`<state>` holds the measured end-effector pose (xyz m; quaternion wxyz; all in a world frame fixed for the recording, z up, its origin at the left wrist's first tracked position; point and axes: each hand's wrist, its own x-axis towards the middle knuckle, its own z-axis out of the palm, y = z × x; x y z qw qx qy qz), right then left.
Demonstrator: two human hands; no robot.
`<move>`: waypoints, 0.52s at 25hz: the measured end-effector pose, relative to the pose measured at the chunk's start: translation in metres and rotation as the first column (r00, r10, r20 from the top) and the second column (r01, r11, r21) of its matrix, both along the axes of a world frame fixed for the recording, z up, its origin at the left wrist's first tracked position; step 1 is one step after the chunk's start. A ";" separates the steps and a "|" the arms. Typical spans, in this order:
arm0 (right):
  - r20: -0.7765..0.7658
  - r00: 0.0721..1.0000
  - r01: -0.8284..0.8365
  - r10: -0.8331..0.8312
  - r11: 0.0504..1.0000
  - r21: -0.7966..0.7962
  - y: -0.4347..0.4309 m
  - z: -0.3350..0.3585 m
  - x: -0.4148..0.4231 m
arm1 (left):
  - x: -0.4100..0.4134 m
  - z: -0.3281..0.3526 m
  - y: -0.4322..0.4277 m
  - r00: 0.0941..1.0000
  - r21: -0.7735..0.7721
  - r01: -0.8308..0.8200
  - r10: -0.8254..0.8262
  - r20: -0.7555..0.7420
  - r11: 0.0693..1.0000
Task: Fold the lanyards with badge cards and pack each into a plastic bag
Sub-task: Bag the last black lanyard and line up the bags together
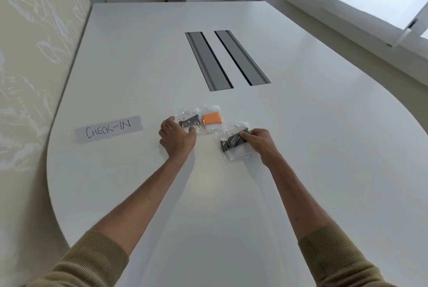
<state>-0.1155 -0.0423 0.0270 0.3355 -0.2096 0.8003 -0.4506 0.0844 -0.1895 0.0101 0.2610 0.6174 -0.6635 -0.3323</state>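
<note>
White surface (301, 147), rounded at its near edge, with two grey cable troughs (207, 59) running lengthwise at mid-table and a tape label (108, 128) lettered "CHECK-IN" to the left. Three clear plastic bags lie near the centre. The left bag (187, 116) with a grey folded lanyard touches the middle bag (211, 119) with an orange one, and the right bag (232, 145), holding a dark lanyard, lies just beside them, nearer the person. The left hand (177, 137) grips the left bag at its near left corner with curled fingers. The right hand (257, 140) pinches the right bag's right edge.
</note>
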 end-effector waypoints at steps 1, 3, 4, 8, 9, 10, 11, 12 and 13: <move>-0.029 0.999 -0.012 0.013 1.000 0.029 -0.002 -0.003 -0.001 | -0.001 -0.002 -0.009 1.000 0.033 -0.003 0.002 0.026 0.999; -0.081 0.995 -0.055 0.063 0.994 0.089 -0.005 -0.006 -0.001 | -0.007 -0.006 -0.019 0.997 0.037 0.017 -0.020 0.080 0.999; -0.100 0.991 -0.081 0.092 0.990 0.114 -0.006 -0.007 0.001 | -0.009 -0.007 -0.022 0.994 0.021 0.035 -0.037 0.102 0.999; -0.107 0.985 -0.117 0.136 0.979 0.166 -0.015 -0.006 0.000 | -0.021 -0.008 -0.028 0.988 -0.009 0.078 -0.076 0.135 0.997; -0.085 0.988 -0.115 0.131 0.979 0.167 -0.016 -0.005 0.001 | -0.023 -0.009 -0.027 0.986 -0.015 0.081 -0.077 0.151 0.997; -0.058 0.990 -0.117 0.128 0.980 0.162 -0.017 -0.004 0.000 | -0.025 -0.009 -0.026 0.983 -0.024 0.082 -0.077 0.168 0.996; -0.037 0.991 -0.120 0.128 0.980 0.159 -0.018 -0.004 0.000 | -0.027 -0.009 -0.024 0.979 -0.043 0.088 -0.079 0.187 0.995; -0.021 0.991 -0.130 0.135 0.978 0.160 -0.018 -0.004 -0.002 | -0.029 -0.010 -0.022 0.974 -0.075 0.100 -0.083 0.211 0.992; -0.008 0.989 -0.143 0.146 0.976 0.165 -0.017 -0.005 -0.003 | -0.031 -0.010 -0.021 0.968 -0.118 0.118 -0.088 0.236 0.986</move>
